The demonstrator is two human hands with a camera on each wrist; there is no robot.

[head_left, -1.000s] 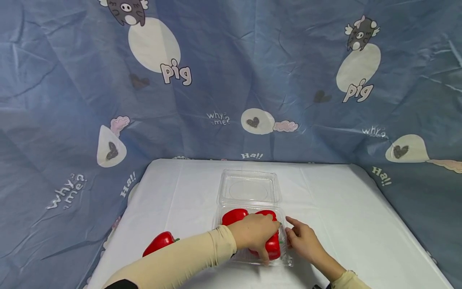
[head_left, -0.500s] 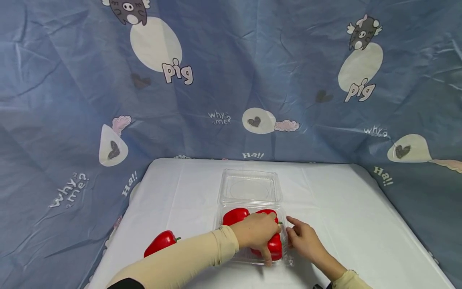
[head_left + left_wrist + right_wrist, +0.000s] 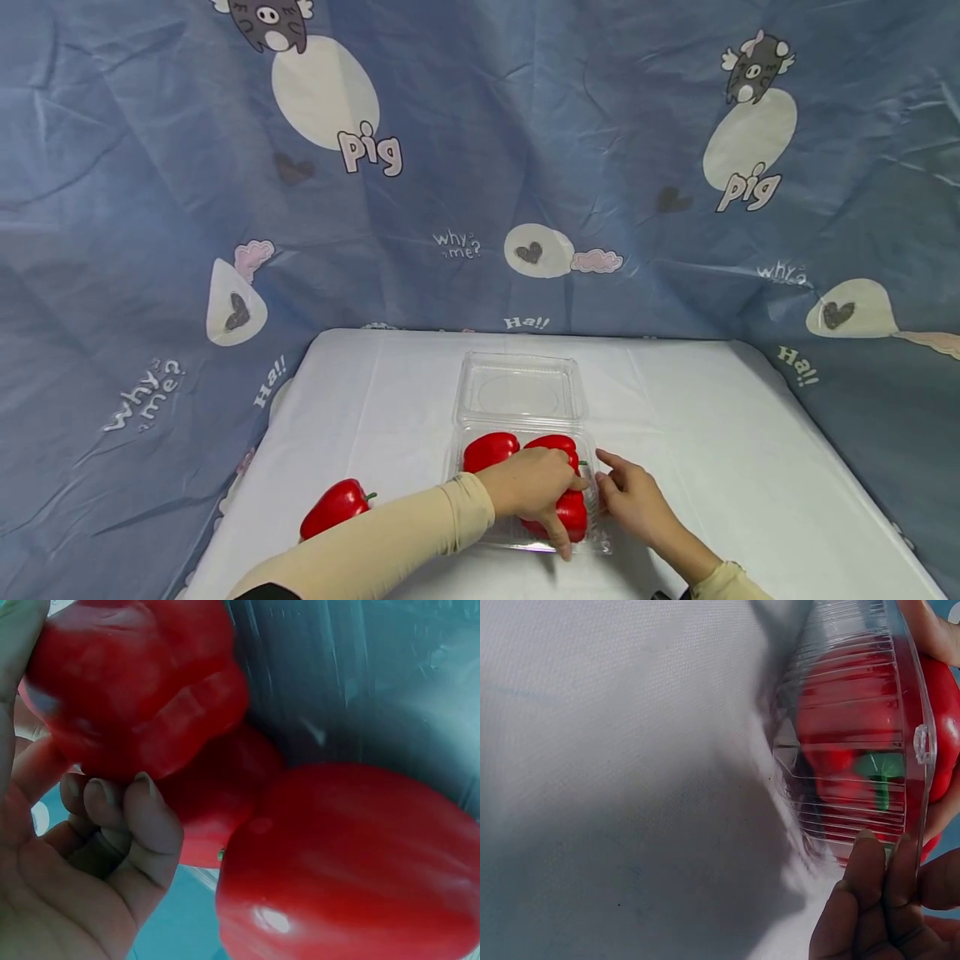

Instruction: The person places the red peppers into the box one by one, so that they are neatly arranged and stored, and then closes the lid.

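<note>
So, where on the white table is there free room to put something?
Free table: right of the right hand, out to the edge; left of the open lid, behind the loose pepper. Crowded: the container, with peppers and the left hand holding one.

Way into clamshell base being barred by left hand and left sleeve. Back row being filled by two red bell peppers; front right corner by gripped bell pepper. Gap at front left being overhung by left sleeve. Right wall being blocked by right hand. Flipped-back lid being left reachable from above. Lone bell pepper being partly screened by left sleeve. Broad passage being offered over white tabletop, far right.
</note>
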